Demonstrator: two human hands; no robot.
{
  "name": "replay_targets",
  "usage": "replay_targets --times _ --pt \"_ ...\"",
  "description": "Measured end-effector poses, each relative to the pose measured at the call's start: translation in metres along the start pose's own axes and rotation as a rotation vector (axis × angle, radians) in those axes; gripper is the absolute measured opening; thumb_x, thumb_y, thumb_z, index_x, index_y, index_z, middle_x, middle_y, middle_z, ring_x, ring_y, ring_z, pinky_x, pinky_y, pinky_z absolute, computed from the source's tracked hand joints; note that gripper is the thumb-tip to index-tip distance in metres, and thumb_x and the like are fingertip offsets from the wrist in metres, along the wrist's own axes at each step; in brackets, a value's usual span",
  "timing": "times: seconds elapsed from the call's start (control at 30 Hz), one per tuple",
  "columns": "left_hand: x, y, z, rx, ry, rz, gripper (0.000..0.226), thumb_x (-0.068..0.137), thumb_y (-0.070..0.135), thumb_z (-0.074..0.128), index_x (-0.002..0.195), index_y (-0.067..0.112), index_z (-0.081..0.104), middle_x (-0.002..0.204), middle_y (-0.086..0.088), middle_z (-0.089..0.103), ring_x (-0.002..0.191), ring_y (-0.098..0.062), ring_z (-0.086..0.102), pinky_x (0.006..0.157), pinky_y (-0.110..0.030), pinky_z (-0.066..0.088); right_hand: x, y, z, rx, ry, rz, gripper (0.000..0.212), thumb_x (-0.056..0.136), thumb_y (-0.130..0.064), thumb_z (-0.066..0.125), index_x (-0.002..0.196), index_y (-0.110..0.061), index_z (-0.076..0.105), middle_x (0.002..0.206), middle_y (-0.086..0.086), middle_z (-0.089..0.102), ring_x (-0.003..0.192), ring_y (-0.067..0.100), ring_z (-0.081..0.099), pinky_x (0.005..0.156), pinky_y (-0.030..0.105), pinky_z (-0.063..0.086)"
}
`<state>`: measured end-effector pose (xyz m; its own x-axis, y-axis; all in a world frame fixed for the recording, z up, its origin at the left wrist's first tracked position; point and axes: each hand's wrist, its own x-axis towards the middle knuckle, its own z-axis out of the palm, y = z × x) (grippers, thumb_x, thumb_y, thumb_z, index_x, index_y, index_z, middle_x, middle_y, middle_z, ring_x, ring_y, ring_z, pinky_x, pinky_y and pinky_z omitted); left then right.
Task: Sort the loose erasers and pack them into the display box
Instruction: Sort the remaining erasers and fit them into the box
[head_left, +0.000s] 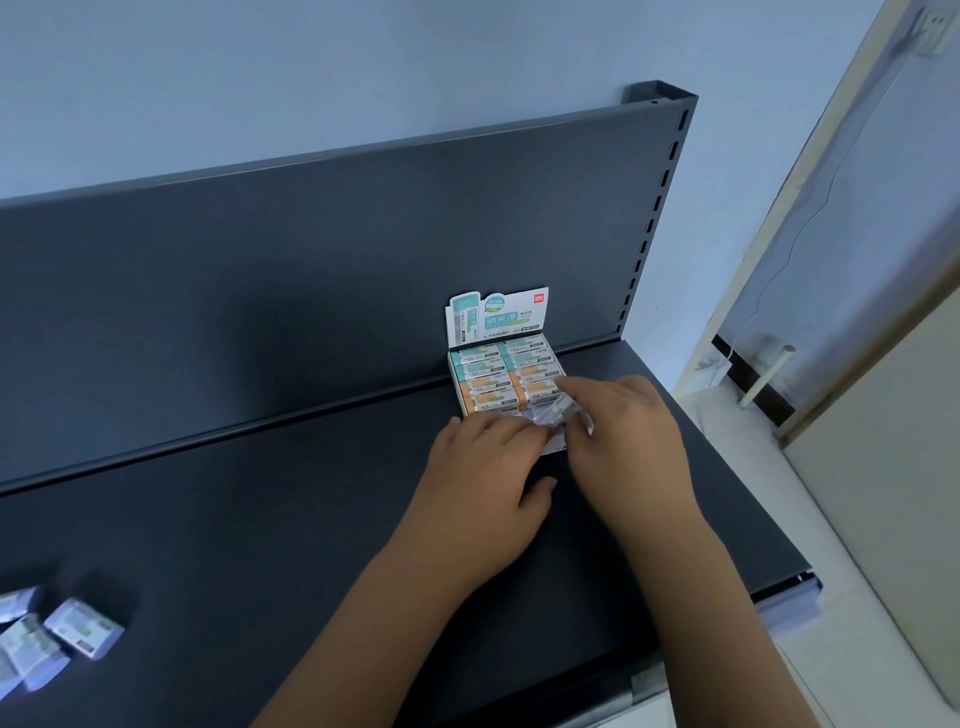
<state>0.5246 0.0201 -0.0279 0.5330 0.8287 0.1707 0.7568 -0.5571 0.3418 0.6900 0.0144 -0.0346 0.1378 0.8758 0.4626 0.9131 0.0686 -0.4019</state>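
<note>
The display box (496, 317) stands open on the dark shelf against the back panel, its printed lid flap upright. Rows of packed erasers (506, 371) fill it, teal ones at the back and orange ones nearer me. My left hand (488, 470) and my right hand (626, 436) meet at the box's front edge. Between their fingertips is a purple wrapped eraser (553, 415), tilted over the front row. My right hand pinches it; my left hand's fingers touch it and hide the box's front wall. Several loose purple erasers (49, 636) lie at the shelf's front left.
The dark shelf (260, 519) runs from the upright back panel (311, 260) to a front edge at lower right. A slotted upright post (660, 208) stands at the panel's right end. Beyond the shelf's right end is a pale floor and a door frame.
</note>
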Motion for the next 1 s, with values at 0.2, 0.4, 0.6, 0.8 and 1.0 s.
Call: replay_targets --times 0.2,0.4,0.6,0.8,1.0 --pt "0.006 -0.003 0.000 0.008 -0.010 -0.029 0.034 0.089 0.041 0.046 0.119 0.036 0.060 0.114 0.018 0.058 0.113 -0.013 0.050 0.099 -0.046 0.042 -0.008 -0.008 0.003 -0.145 -0.097 0.012 0.018 0.082 -0.018 0.051 0.077 -0.024 0.068 0.084 -0.010 0.071 0.080 0.019 0.049 0.059 0.034 0.048" --pt "0.006 -0.003 0.005 0.000 -0.007 -0.028 0.034 0.091 0.045 0.049 0.121 0.035 0.059 0.117 0.019 0.053 0.117 -0.013 0.046 0.103 -0.047 0.039 -0.006 -0.006 0.000 -0.184 -0.094 -0.018 0.024 0.085 -0.024 0.050 0.063 -0.021 0.062 0.072 -0.011 0.066 0.084 0.018 0.049 0.058 0.033 0.045" --pt "0.005 -0.005 0.005 0.012 -0.025 -0.027 0.038 0.092 0.044 0.048 0.129 0.037 0.056 0.121 0.020 0.051 0.121 -0.012 0.043 0.105 -0.049 0.038 -0.006 -0.004 -0.006 -0.186 -0.119 -0.029 0.024 0.084 -0.025 0.051 0.065 -0.022 0.065 0.072 -0.011 0.066 0.085 0.018 0.050 0.061 0.033 0.046" --pt "0.004 -0.003 0.004 0.020 -0.030 -0.042 0.035 0.093 0.043 0.048 0.126 0.037 0.058 0.128 0.020 0.049 0.126 -0.011 0.039 0.109 -0.053 0.032 -0.009 -0.014 -0.010 -0.235 -0.261 0.057 0.022 0.089 -0.036 0.058 0.092 -0.024 0.076 0.113 -0.009 0.062 0.105 0.020 0.049 0.075 0.034 0.047" --pt "0.005 -0.002 0.003 0.012 -0.021 -0.041 0.034 0.091 0.045 0.049 0.123 0.036 0.059 0.124 0.020 0.049 0.124 -0.012 0.040 0.109 -0.051 0.033 -0.009 -0.012 -0.017 -0.220 -0.313 0.072 0.023 0.091 -0.034 0.051 0.097 -0.029 0.072 0.105 -0.013 0.061 0.097 0.016 0.049 0.076 0.033 0.048"
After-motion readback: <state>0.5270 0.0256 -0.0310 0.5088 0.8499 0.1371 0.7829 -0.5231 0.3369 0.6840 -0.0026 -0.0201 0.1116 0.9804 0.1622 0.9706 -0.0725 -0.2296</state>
